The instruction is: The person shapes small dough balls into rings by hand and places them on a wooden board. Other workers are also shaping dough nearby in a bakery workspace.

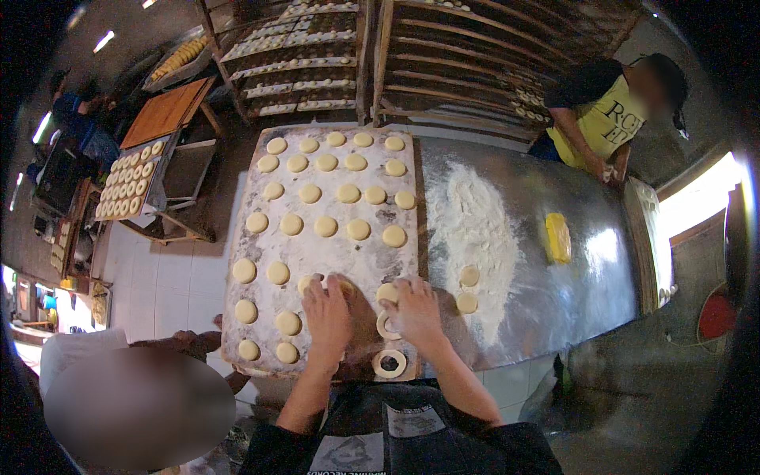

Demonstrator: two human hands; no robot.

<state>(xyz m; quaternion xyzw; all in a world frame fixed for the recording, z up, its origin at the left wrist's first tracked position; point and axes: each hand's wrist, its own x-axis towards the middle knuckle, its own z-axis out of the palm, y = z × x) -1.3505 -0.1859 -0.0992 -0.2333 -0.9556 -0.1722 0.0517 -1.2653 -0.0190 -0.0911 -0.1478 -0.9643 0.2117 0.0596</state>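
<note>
A floured wooden board [336, 252] carries several rows of pale dough discs [325, 226]. My left hand [326, 317] rests near the board's lower middle, fingers apart and bent over discs partly hidden beneath them. To its right, my right hand [416, 313] grips a dough disc [386, 293] at the board's right edge. Beside and below that hand are two pale rings with holes, one [389, 353] lying at the board's front edge.
A steel table [594, 293] adjoins on the right, with flour [475, 222], two discs and a yellow lump [557, 237]. A person in yellow [594, 119] stands beyond; another [87, 348] is at lower left. Racks [289, 63] stand behind; a ring-filled tray [127, 182] is left.
</note>
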